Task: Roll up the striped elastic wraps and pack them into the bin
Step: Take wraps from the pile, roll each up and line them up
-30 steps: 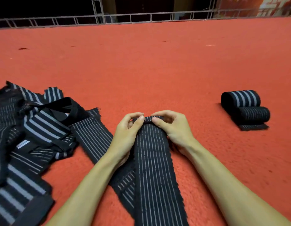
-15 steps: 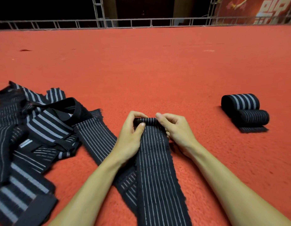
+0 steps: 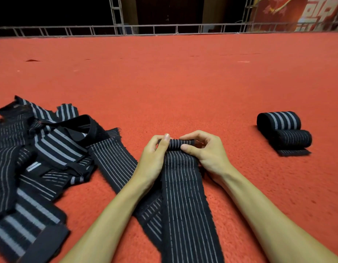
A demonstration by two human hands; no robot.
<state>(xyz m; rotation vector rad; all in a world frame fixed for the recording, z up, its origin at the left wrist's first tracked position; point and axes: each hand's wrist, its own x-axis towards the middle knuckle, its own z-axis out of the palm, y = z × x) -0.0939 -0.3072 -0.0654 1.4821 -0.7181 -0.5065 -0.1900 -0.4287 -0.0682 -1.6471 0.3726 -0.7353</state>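
Note:
A black wrap with thin white stripes (image 3: 185, 196) lies flat on the red carpet and runs toward me. Its far end is wound into a small tight roll (image 3: 180, 144). My left hand (image 3: 154, 158) pinches the roll's left end, thumb on top. My right hand (image 3: 206, 150) grips the right end, its fingers curled over the roll and its thumb under it. Two finished rolls lie at the right: one with wide stripes (image 3: 279, 120), one with thin stripes (image 3: 293, 138) in front of it. No bin is in view.
A tangled pile of loose striped wraps (image 3: 37, 158) covers the left. One strip (image 3: 115, 164) from it passes under my left forearm. Red carpet (image 3: 173, 82) stretches ahead to a metal truss rail (image 3: 164, 29) at the far edge.
The wrap's far end has been turned over into a thicker roll under my fingers. Both hands stayed in place on it. The camera tilted up slightly.

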